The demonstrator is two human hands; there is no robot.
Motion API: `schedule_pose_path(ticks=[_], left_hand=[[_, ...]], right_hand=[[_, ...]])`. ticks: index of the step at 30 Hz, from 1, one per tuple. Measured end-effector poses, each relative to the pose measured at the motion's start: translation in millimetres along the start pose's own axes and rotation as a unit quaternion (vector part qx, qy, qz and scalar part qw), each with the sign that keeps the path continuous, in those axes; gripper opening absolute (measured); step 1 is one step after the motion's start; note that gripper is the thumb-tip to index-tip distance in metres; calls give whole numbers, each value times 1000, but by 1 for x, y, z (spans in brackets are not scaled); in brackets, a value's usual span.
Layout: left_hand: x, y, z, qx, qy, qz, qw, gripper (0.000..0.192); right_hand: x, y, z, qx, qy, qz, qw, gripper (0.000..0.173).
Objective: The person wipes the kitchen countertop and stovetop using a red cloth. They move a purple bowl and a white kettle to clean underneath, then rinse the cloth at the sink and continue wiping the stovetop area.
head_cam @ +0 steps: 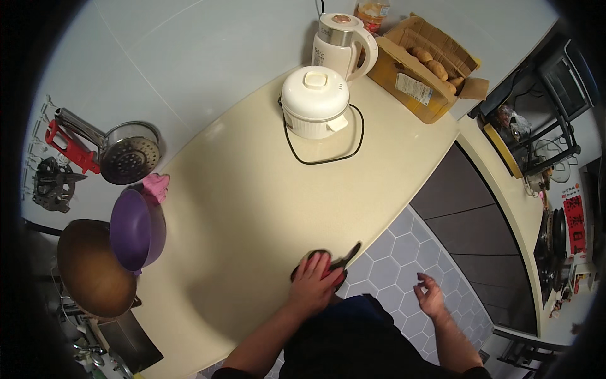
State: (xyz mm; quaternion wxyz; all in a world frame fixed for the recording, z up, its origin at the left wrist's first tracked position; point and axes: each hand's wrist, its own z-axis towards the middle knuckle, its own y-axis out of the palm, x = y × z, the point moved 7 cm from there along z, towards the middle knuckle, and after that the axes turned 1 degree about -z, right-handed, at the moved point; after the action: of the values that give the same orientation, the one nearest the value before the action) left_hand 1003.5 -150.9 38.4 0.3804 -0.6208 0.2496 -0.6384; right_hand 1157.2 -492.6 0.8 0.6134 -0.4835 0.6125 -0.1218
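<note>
My left hand [312,284] rests on top of a red and black object [339,279] at the near edge of the cream countertop [246,199]. The fingers cover much of that object, and its exact kind cannot be told. A black handle-like part [351,253] sticks out from it past the counter's edge. My right hand [429,295] hangs over the hexagon-tiled floor to the right, holding nothing, with its fingers loosely curled and apart. Farther back on the counter, a white lidded electric pot [315,102] stands inside a loop of its black cord.
Behind the pot stand a cream electric kettle [334,52] and an open cardboard box [402,71] of potatoes [436,69]. At left are a purple bowl [137,230], a large wok [92,275], a pink cloth [156,186] and utensils hung on the wall.
</note>
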Motion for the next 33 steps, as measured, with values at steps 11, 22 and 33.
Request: schedule_pose_path(ticks=[11, 22, 33], left_hand=[[-85, -63, -155, 134, -344, 249, 896, 65], [13, 24, 99, 80, -43, 69, 993, 50], [-96, -64, -149, 17, -354, 268, 896, 46]], right_hand=[[19, 2, 32, -43, 57, 44, 996, 44], [-10, 7, 24, -69, 58, 14, 996, 45], [6, 24, 29, -121, 60, 0, 991, 45]])
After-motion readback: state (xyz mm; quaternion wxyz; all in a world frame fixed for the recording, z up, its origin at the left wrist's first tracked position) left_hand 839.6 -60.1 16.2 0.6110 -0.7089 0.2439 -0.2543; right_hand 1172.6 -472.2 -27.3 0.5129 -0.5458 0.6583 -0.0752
